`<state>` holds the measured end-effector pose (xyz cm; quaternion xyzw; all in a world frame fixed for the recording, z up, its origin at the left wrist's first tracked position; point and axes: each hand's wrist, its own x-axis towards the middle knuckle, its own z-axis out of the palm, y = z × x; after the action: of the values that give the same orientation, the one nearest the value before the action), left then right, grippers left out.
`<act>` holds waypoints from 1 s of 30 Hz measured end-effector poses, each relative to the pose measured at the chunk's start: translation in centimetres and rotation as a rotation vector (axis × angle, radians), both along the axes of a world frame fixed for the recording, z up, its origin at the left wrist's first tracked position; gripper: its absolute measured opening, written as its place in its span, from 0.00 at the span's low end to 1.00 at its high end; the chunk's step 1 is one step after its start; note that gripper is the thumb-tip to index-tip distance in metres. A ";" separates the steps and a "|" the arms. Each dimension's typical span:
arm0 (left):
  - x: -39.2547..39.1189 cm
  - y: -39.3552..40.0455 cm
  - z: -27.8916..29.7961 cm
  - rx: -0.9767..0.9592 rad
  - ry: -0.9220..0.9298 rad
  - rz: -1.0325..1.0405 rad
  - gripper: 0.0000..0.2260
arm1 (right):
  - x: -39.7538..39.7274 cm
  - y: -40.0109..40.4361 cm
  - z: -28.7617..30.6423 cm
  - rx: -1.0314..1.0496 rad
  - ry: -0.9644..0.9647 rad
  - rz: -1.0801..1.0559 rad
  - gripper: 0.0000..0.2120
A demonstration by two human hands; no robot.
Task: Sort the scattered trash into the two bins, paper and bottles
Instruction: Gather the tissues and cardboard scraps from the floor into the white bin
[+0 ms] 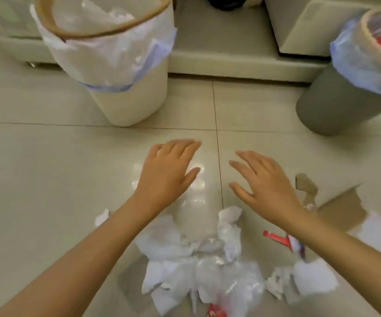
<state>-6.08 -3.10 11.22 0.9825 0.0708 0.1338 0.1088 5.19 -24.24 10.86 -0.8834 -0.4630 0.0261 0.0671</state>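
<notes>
A cream bin [127, 97] with a white liner stands at the upper left; white paper shows inside it. A grey bin [326, 106] with a bluish liner stands at the upper right, something red visible inside. My left hand [166, 172] and my right hand [267, 184] hover flat over the bare floor tiles, fingers apart, holding nothing. Just behind them lies a heap of crumpled white paper and clear plastic [198, 255]. A red-labelled wrapper or bottle [283, 240] lies under my right forearm. Torn brown cardboard [340, 207] lies to the right.
A low pale step or furniture base [226, 51] runs behind the bins. More white paper [308, 277] lies at the lower right, a small scrap [102, 217] by my left forearm, and a red item [217, 312] at the bottom edge.
</notes>
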 end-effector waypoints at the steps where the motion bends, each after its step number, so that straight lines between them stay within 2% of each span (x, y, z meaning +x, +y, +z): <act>1: -0.3 -1.6 -1.4 -0.052 0.120 -0.051 0.27 | -0.7 -2.6 -1.2 -0.066 0.019 -0.012 0.25; 3: -0.8 -4.2 -3.7 -0.117 0.381 -0.157 0.35 | -1.6 -7.1 -3.0 -0.185 0.036 -0.029 0.25; 5: -1.1 -6.4 -5.2 -0.124 0.548 -0.257 0.43 | -2.3 -10.3 -4.2 -0.264 0.057 -0.057 0.24; 8: -1.1 -9.5 -6.9 -0.109 0.690 -0.324 0.52 | -3.3 -13.3 -5.1 -0.288 0.070 -0.091 0.23; 10: -1.1 -11.3 -7.8 -0.082 0.753 -0.305 0.54 | -4.0 -14.9 -5.6 -0.283 0.063 -0.104 0.23; 12: -0.9 -12.7 -8.4 -0.027 0.749 -0.290 0.50 | -4.6 -16.2 -5.8 -0.277 0.063 -0.126 0.23; 16: -0.4 -14.8 -9.7 0.014 0.571 -0.322 0.29 | -5.1 -18.3 -6.3 -0.265 0.088 -0.188 0.25; 18: 0.4 -15.2 -10.3 -0.015 0.517 -0.367 0.22 | -4.9 -19.2 -6.5 -0.282 0.094 -0.215 0.26; 21: 2.5 -15.3 -10.2 0.007 0.444 -0.431 0.19 | -4.3 -20.3 -6.8 -0.297 0.105 -0.283 0.28; 25: 6.3 -15.5 -9.0 -0.102 0.390 -0.380 0.14 | -3.4 -20.9 -6.9 -0.270 0.073 -0.376 0.34; 30: 8.3 -15.2 -8.5 -0.201 0.448 -0.301 0.16 | -2.8 -20.7 -8.4 -0.319 0.153 -0.533 0.40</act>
<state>2.18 -18.27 2.74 0.9713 -0.0406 -0.1119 0.2060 2.35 -44.97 2.47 -0.9685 -0.1990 0.1460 -0.0331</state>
